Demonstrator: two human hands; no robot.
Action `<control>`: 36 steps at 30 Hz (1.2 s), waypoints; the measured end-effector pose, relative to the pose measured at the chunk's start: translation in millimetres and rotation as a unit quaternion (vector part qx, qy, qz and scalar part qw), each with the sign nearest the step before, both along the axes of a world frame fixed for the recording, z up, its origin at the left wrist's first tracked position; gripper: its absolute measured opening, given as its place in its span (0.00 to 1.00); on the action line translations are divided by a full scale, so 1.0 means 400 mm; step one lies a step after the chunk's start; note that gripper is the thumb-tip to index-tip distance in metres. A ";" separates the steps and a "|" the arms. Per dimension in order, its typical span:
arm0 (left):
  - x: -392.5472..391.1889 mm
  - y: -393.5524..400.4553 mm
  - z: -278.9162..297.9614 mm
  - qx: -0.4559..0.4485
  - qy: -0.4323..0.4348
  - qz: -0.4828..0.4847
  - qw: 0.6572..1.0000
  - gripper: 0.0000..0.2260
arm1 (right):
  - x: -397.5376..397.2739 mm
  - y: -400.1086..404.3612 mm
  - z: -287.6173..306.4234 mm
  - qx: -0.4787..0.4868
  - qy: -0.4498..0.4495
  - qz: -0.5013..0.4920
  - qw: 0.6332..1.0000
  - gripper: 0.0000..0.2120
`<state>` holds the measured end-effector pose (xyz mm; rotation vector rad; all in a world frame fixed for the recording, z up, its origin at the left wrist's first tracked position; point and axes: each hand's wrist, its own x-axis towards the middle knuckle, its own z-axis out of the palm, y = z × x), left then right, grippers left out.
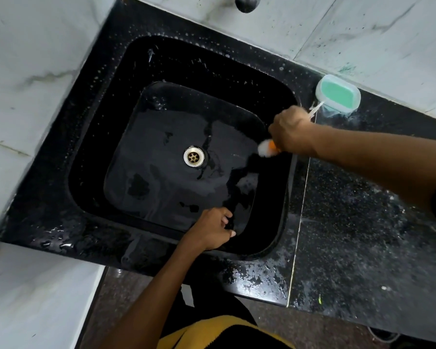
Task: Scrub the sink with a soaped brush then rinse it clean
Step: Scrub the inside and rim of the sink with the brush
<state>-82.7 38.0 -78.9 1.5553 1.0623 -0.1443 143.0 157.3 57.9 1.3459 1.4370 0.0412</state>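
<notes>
A: State the brush (267,149) orientation.
B: Long axis runs diagonally. The white bristle head points down-left into the black sink (275,222), at its right wall; the pale handle end projects up-right, toward the soap dish (320,90).
A: Hand status?
B: The right hand (291,132) is fisted around the brush handle. The left hand (212,230) rests on the sink's near rim, fingers curled over the edge.
A: Containers?
B: The translucent soap dish on the wet granite counter (363,235) holds a green soap bar (337,93). The basin floor holds a film of water around the brass drain (193,156).
A: Legible markings?
B: None can be read.
</notes>
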 end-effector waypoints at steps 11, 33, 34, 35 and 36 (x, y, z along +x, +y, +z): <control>-0.004 0.005 0.001 -0.010 -0.001 0.021 1.000 0.21 | -0.078 -0.100 -0.012 -0.134 0.057 0.081 0.986 0.15; -0.006 0.004 0.006 0.017 0.019 0.018 1.000 0.18 | -0.228 -0.279 0.004 -0.197 0.108 0.081 0.971 0.15; -0.006 0.006 0.004 0.018 0.018 0.018 0.999 0.18 | -0.224 -0.266 0.012 -0.189 0.097 0.083 0.974 0.15; -0.007 0.006 0.002 0.019 0.017 0.018 1.000 0.17 | -0.205 -0.231 0.016 -0.156 0.073 0.076 0.982 0.16; -0.007 0.006 0.001 0.019 0.018 0.016 1.000 0.17 | -0.175 -0.186 0.016 -0.112 0.044 0.040 0.992 0.15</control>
